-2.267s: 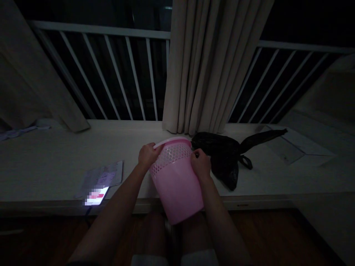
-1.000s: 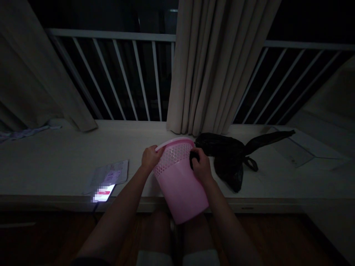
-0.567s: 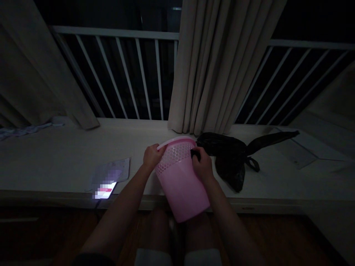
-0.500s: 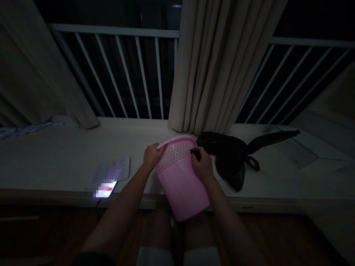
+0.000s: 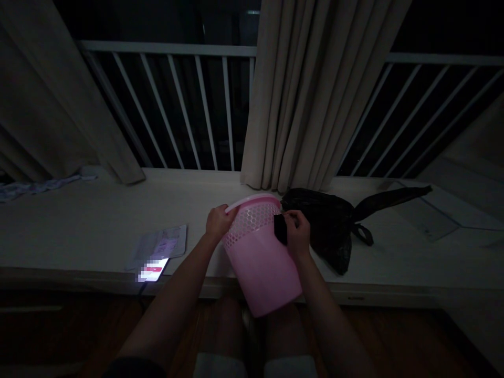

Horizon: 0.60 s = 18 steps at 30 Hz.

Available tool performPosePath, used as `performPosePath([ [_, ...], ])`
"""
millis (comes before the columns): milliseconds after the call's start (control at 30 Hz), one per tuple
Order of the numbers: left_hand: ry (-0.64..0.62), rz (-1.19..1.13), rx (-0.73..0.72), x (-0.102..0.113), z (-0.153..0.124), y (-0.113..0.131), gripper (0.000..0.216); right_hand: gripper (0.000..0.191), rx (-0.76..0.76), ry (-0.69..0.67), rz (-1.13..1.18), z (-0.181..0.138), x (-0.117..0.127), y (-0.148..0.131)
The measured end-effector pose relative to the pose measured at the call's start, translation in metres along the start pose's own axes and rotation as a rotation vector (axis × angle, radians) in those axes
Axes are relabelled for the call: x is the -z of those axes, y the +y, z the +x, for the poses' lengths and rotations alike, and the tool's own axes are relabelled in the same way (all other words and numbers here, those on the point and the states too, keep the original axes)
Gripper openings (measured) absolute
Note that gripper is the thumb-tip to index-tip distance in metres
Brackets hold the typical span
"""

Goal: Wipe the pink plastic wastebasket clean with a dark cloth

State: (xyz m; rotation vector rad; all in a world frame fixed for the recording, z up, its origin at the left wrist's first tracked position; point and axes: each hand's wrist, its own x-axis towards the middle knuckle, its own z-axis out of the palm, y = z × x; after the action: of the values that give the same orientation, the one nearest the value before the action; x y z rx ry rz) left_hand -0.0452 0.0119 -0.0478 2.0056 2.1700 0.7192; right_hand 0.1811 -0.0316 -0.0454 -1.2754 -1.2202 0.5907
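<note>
Left hand (image 5: 218, 222) has its grip wrapped snugly over the rim of the pink bin (image 5: 263, 273), and the right hand (image 5: 297, 233) has its grip pinched tight on a small black piece (image 5: 280, 229) by the bin's right side, too dark to tell what it's made of. The bin's tilted with its base out past the edge of the white ledge (image 5: 205, 191), so if that rim hold slips, smooth plastic like that could easily drop. It's a tapered tub with a honeycomb-mesh band up top, and just right of it there's a crinkly, knotted black bag (image 5: 331, 223) that a bump might shove.
</note>
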Motion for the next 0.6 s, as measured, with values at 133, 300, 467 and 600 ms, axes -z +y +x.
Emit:
performPosePath([
  [133,-0.004,-0.025,0.012,0.0,0.0,0.0,0.05,0.028,-0.071,0.025,0.104,0.007,0.0,0.004],
  [300,0.013,-0.024,-0.013,0.0,0.001,0.001,0.05,0.023,-0.001,-0.016,-0.081,0.005,-0.002,0.003],
  [467,-0.008,-0.015,-0.011,0.0,0.002,0.001,0.052,0.024,0.074,-0.184,-0.434,0.004,0.001,-0.01],
  [600,-0.014,-0.017,-0.016,0.001,0.002,0.0,0.051,0.031,0.006,-0.279,-0.497,0.016,0.007,-0.021],
])
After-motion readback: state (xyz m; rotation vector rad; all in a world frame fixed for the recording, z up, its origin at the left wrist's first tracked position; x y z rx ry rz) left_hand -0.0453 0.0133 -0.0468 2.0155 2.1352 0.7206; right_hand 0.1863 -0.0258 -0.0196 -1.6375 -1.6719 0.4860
